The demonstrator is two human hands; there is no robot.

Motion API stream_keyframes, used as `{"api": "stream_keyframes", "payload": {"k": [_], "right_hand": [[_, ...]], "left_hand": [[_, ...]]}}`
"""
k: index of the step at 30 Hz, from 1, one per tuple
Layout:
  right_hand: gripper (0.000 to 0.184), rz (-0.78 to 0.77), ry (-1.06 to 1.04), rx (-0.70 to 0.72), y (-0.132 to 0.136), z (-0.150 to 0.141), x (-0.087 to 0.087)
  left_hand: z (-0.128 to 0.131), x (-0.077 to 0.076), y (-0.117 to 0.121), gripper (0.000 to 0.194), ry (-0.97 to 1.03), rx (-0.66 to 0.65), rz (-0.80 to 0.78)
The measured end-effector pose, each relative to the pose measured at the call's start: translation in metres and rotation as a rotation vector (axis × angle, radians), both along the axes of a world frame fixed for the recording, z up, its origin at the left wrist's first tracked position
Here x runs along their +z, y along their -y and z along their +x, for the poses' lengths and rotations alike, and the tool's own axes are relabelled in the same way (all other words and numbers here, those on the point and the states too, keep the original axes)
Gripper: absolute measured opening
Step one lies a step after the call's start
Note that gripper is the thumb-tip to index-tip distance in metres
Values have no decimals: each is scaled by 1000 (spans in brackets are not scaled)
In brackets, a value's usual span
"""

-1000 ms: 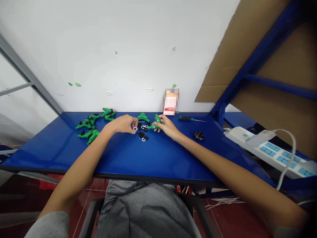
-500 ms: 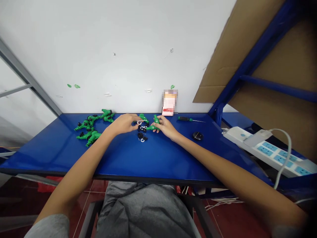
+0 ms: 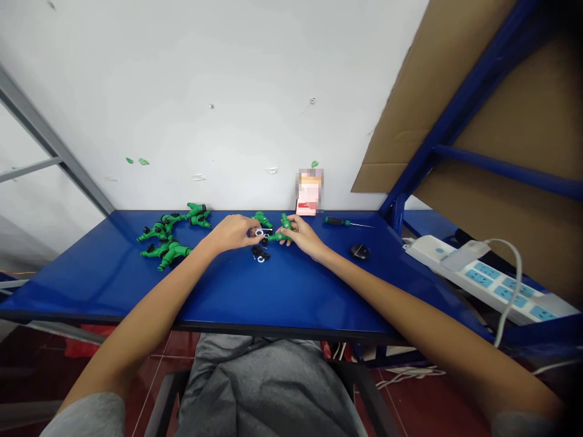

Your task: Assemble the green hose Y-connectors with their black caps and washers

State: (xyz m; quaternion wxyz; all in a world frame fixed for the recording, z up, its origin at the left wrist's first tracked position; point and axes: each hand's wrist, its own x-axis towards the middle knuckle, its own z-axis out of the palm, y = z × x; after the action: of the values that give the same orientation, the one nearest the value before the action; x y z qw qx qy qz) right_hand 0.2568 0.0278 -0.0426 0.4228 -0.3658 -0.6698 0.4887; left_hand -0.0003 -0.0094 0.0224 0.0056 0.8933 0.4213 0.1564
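My right hand is closed around a green plastic Y-shaped hose connector, one arm of it pointing left. Just to the left, my left hand is pinched on a thin light-coloured pin, held level; the fingers partly cover it. Below those fingertips lie small black plastic parts and a white ring. Behind them, another green connector rests on the table.
Several green connectors with black parts lie on the left of the blue table. A screwdriver and a black round object are to the right. A phone-like screen leans on the wall; a power strip stands at far right.
My left hand has moved slightly down and right with the pin, closer to the connector and over the small parts. My right hand still grips the connector. The view has shifted slightly.
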Motion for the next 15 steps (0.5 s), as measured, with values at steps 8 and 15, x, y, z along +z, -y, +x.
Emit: {"api": "stream_keyframes", "payload": {"k": [8, 15], "right_hand": [[35, -4, 13, 8, -1, 0, 1], [36, -9, 13, 41, 2, 1, 4]], "left_hand": [[-3, -11, -11, 29, 20, -31, -38], [3, -16, -9, 34, -8, -16, -36]]}}
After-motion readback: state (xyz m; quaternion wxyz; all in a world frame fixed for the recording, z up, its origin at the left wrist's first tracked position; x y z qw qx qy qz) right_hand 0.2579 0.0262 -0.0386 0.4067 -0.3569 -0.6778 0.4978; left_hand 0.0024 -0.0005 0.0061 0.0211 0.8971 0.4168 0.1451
